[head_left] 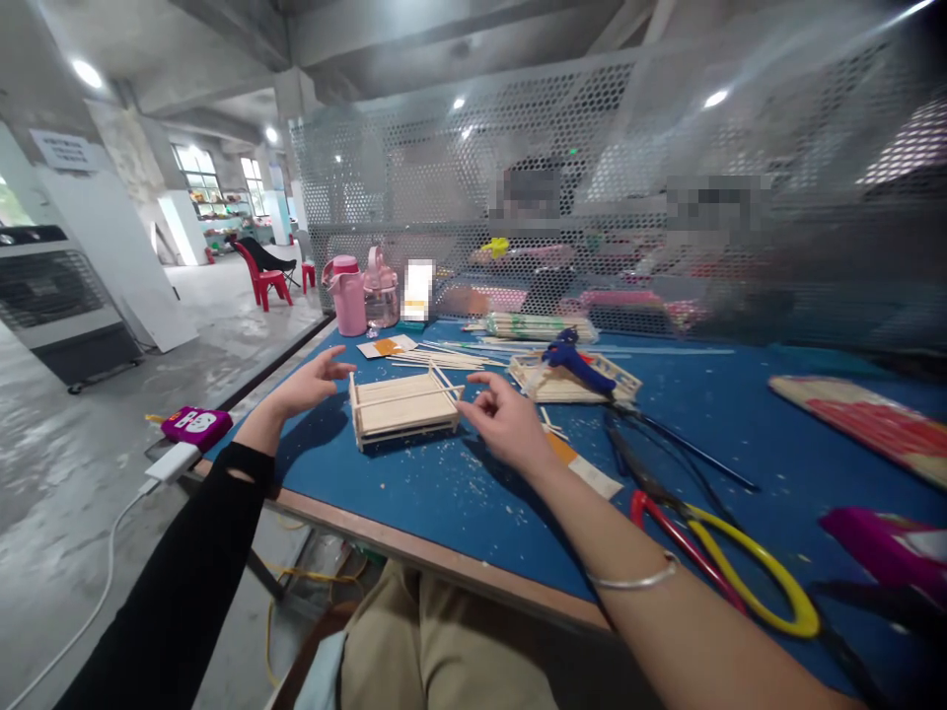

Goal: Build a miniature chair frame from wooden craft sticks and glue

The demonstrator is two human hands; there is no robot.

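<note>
A small model made of pale wooden sticks [406,402], shaped like a little bed with corner posts and a slatted top, stands on the blue tabletop between my hands. My left hand [315,383] is just beyond its left end, fingers spread, holding nothing. By its right end is my right hand [507,419], thumb and index finger apart and very near the corner post; whether they touch it is unclear. A blue glue gun [581,367] rests on a second stick frame [625,385] behind my right hand.
Loose sticks [436,360] lie behind the model. Large scissors [747,562] with red and yellow handles are at right, near a red-and-tan flat piece [865,424]. A pink jug [347,296] stands by the perforated screen [444,187]. A purple power strip [196,426] sits at the left edge.
</note>
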